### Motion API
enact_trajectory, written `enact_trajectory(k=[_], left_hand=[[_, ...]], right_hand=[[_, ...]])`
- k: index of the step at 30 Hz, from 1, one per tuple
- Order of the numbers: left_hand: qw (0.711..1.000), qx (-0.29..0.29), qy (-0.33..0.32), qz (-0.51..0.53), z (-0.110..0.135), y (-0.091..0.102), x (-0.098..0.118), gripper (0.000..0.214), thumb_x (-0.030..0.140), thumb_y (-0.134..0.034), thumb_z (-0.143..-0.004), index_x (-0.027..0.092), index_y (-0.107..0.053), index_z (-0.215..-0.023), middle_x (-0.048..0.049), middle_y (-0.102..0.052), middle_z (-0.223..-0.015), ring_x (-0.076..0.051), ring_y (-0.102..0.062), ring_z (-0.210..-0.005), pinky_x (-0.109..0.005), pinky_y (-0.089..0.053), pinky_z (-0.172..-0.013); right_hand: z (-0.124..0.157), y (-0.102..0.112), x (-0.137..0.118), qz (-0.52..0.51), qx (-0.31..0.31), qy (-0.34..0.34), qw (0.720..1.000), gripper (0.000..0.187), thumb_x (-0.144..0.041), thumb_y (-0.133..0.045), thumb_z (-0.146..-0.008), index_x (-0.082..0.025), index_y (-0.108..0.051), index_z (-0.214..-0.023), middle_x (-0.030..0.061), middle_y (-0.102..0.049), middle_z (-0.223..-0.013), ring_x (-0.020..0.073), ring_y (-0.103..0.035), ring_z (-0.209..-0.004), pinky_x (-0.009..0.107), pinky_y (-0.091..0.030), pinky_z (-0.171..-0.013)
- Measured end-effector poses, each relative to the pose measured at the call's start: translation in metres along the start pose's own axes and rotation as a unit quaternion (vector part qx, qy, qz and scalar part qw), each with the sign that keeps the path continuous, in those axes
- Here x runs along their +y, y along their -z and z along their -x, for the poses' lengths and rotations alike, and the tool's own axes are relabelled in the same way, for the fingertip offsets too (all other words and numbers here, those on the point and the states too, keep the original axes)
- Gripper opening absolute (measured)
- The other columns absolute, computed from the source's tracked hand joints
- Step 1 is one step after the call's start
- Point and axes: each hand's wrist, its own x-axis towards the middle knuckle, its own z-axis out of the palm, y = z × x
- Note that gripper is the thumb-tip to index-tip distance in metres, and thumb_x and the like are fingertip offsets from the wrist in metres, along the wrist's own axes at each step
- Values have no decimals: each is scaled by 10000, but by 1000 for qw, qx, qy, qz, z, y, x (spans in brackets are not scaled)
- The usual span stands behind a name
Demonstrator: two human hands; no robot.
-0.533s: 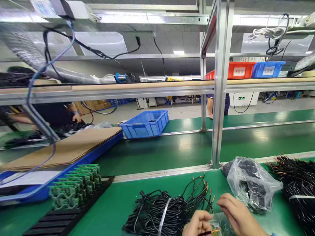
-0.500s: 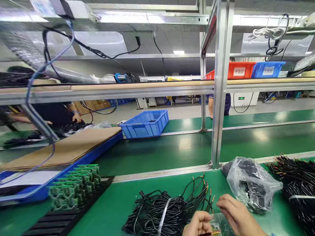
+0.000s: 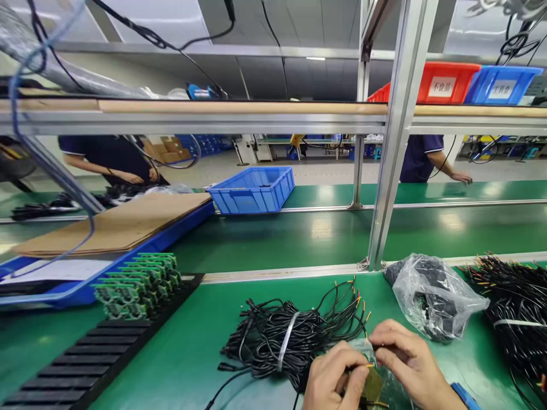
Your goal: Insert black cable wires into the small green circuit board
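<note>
The wire end (image 3: 370,365) that you hold is thin, with orange and yellow colour at its tip. It is above the near part of the green counter (image 3: 239,279), to the right of the middle. Near it is a clear plastic bag (image 3: 395,390), wrinkled and shiny, and a dull yellow-brown piece (image 3: 372,386) shows there; whether it is inside the plastic, I cannot tell. Just left of your hands lies a bundle of black cables (image 3: 307,344), coiled, with a white tie (image 3: 287,343) around it and coloured ends at its far right side.

Your fingers hide the rest of the wire. The near edge of the view cuts off the clear bag and part of your left hand (image 3: 331,376). On the right, a second cable bundle (image 3: 515,310) is also cut off.

Your left hand comes from the near edge with fingers curled, and its grip pinches the wire end between thumb and index finger. Your right hand (image 3: 410,359) points to the left, thumb and index finger close to a small dark piece (image 3: 382,347); I cannot tell if this grip is pressed on it.
</note>
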Motion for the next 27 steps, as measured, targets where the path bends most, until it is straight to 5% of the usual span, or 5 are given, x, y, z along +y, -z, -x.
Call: enact_trajectory(k=[4, 11, 27], left_hand=[[997, 30, 68, -20, 2, -3, 8, 149, 179, -563, -989, 208, -675, -895, 4, -604, -726, -107, -595, -667, -244, -327, -526], [998, 26, 47, -26, 0, -6, 10, 129, 159, -571, -990, 212, -657, -910, 26, -620, -753, -93, -614, -697, -234, -368, -583], [998, 16, 18, -56, -6, -3, 11, 152, 115, -555, -967, 201, -628, -866, 23, -578, -691, -92, -522, -583, -229, -337, -531]], right_hand=[[5, -7, 0, -148, 23, -108, 983, 208, -326, -697, -950, -278, -738, -1148, 51, -662, -1043, 122, -654, -899, 202, -542, -773], [5, -14, -3, -267, 12, -137, 954, 214, -320, -756, -908, -254, -747, -1111, 43, -681, -1019, 98, -662, -831, 192, -558, -736], [8, -12, 3, -218, 31, -104, 970, 151, -293, -730, -917, -230, -741, -1054, 64, -653, -1000, 124, -643, -835, 226, -545, -738]])
